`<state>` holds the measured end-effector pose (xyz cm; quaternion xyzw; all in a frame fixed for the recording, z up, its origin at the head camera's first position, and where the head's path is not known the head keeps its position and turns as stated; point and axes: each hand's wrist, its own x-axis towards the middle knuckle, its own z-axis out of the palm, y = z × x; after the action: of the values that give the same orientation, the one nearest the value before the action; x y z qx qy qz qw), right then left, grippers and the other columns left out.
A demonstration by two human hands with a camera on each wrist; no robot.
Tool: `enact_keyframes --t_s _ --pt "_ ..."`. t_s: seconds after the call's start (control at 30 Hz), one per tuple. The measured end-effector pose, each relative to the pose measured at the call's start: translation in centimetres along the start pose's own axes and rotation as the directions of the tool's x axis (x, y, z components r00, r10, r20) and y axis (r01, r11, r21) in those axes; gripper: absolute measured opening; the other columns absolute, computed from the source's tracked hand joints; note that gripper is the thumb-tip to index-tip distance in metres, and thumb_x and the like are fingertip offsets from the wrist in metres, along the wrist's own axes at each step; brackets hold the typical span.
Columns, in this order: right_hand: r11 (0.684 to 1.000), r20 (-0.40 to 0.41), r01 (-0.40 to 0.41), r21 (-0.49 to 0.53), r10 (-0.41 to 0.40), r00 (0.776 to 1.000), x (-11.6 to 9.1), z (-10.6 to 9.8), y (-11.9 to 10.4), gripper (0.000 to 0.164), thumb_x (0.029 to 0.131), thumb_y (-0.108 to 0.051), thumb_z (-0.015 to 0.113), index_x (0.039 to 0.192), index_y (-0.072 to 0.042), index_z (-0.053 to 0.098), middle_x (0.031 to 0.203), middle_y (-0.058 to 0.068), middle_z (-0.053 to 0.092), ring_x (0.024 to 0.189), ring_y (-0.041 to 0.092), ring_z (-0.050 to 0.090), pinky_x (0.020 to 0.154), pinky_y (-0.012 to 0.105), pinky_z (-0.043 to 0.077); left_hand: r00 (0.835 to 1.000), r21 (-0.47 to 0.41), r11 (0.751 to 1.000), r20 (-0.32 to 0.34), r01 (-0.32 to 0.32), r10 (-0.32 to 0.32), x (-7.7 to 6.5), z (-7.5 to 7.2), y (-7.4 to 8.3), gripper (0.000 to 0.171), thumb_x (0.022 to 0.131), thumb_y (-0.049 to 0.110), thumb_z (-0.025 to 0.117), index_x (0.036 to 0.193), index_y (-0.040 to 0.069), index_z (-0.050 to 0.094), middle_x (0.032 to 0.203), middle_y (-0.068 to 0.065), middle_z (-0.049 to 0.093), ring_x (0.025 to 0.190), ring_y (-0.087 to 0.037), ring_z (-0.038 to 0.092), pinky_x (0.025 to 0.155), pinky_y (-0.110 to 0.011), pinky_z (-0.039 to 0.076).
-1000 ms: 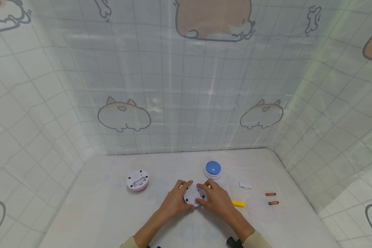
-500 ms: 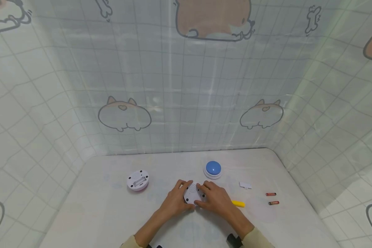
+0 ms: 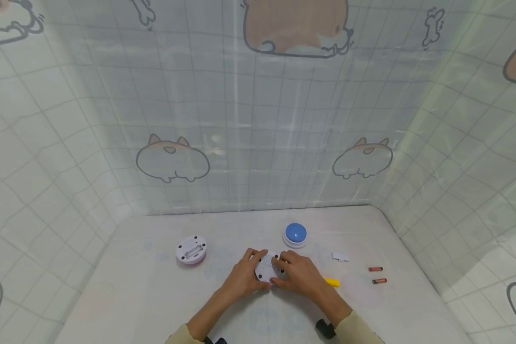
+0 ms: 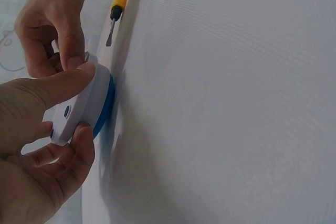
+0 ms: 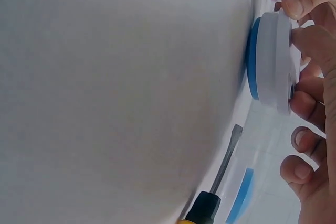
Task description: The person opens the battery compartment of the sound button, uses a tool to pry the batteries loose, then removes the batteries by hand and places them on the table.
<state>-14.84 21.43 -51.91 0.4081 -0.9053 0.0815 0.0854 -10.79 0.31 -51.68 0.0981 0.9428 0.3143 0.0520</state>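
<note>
Holds a round white unit [image 3: 264, 270] upside down in the middle of the table [image 3: 155, 296], between both hands. Wraps the left-hand grip [image 3: 242, 277] around the left rim, thumb on the near edge and forefinger on the far one, parted just enough to span the unit. Bends the right-hand grip [image 3: 301, 274] over the right side, pinching lightly across the underside with thumb and fingers, the lowest fingers curled clear of it.

Smooth, dull plastic in two stacked tiers; a flat underside with small dark feet and a patch of fine round holes; a blue dome [image 5: 253, 59] turned down toward the table. Cannot tell whether dome and table touch.

To the right, a screwdriver [image 4: 119, 1] with a yellow handle, dark collar and flat metal blade, partly behind the right forearm in the head view. Beyond, a glossy blue button [image 3: 295, 233], upright on a white base. Farther right, a thin white plate [image 3: 340, 257] with a small tab, then two slim cylindrical batteries [image 3: 375, 269] in red and dark wrap. Well to the left, a pink-edged unit [image 3: 191, 250], also upside down, baring an oblong slot. Behind everything, a shiny, creased, grid-printed sheet [image 3: 258, 181].
</note>
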Motion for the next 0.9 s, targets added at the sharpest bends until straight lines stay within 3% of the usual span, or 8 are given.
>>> enact_keyframes --t_s 0.23,0.57,0.73,0.9 --pt "0.999 0.035 0.045 -0.008 -0.045 0.998 0.4 -0.4 0.3 0.055 0.086 -0.061 0.071 0.126 -0.023 0.071 0.101 -0.009 0.061 0.082 0.004 0.048 0.064 0.016 0.042 1.0 0.014 1.0 -0.004 -0.011 0.011 0.2 0.0 -0.1 0.089 0.073 0.038 0.091 0.148 0.017 0.048 0.133 -0.006 0.05 0.103 -0.02 0.057 0.091 -0.042 0.052" --pt "0.986 -0.011 0.155 -0.056 -0.156 0.988 0.7 -0.5 0.9 0.048 0.087 -0.06 0.07 0.117 -0.022 0.075 0.097 -0.008 0.066 0.085 0.005 0.054 0.073 0.018 0.051 0.999 -0.001 1.0 0.029 -0.015 0.016 0.4 -0.4 -0.2 0.089 0.073 0.04 0.09 0.149 0.017 0.048 0.133 -0.006 0.05 0.105 -0.019 0.056 0.095 -0.042 0.051" --pt "0.974 -0.055 0.22 -0.051 -0.223 0.973 0.7 -0.3 1.2 0.043 0.087 -0.057 0.072 0.111 -0.021 0.078 0.093 -0.009 0.066 0.082 0.004 0.053 0.072 0.017 0.05 0.999 -0.001 1.0 0.035 -0.019 0.019 0.5 -0.5 -0.2 0.089 0.073 0.04 0.09 0.149 0.017 0.048 0.133 -0.006 0.05 0.104 -0.018 0.055 0.094 -0.041 0.05" --pt "0.952 -0.119 0.298 -0.064 -0.304 0.945 1.0 -0.2 1.6 0.037 0.086 -0.051 0.075 0.105 -0.019 0.079 0.089 -0.009 0.064 0.078 0.004 0.054 0.07 0.016 0.05 0.999 0.001 1.0 0.028 -0.029 0.029 0.6 -0.6 -0.3 0.089 0.073 0.041 0.09 0.148 0.016 0.049 0.132 -0.006 0.051 0.103 -0.017 0.055 0.092 -0.04 0.05"
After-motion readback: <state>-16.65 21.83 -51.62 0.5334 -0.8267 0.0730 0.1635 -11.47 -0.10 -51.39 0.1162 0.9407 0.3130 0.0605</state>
